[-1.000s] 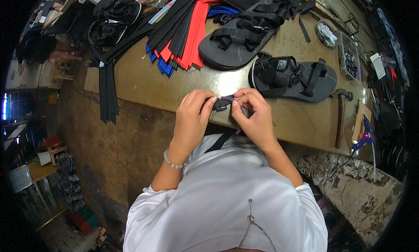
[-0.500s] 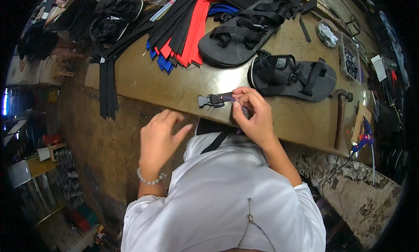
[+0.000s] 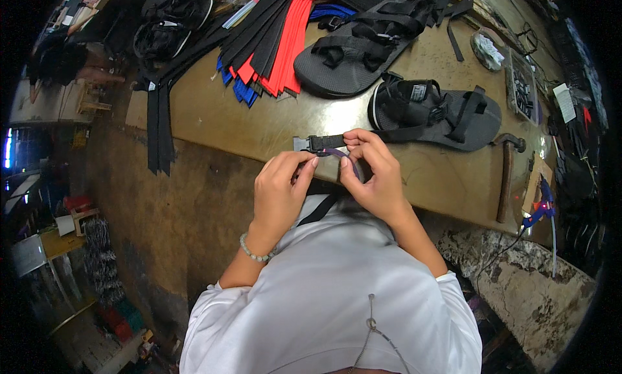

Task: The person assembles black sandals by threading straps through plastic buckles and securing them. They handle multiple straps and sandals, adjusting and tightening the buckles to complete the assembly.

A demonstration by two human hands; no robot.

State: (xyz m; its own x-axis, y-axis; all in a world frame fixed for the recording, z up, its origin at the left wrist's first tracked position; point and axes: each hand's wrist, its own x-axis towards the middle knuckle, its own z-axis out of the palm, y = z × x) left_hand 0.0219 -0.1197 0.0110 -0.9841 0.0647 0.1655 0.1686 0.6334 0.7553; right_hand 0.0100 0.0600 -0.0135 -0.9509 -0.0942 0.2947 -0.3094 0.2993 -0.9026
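A black side-release buckle (image 3: 302, 144) sits at the table's front edge on a black webbing strap (image 3: 329, 141). That strap runs right, behind my right hand, toward the black strapped sandal (image 3: 463, 118). A thin purple strip (image 3: 337, 152) curves just below the strap, between my hands. My left hand (image 3: 280, 185) is closed, thumb and forefinger pinched at the strip's left end beside the buckle. My right hand (image 3: 377, 173) is closed too, fingertips on the black strap and thumb by the purple strip. What lies inside each pinch is partly hidden.
A second black sandal (image 3: 353, 53) lies behind. Black, red (image 3: 291, 44) and blue strap pieces are bundled at the back left. A hammer (image 3: 507, 173), a glue gun (image 3: 543, 205) and a clear box (image 3: 521, 89) of small parts are at right.
My left hand has moved right and up from beside the table edge, and its fingers have closed at the purple strip by the buckle. My right hand has barely moved.
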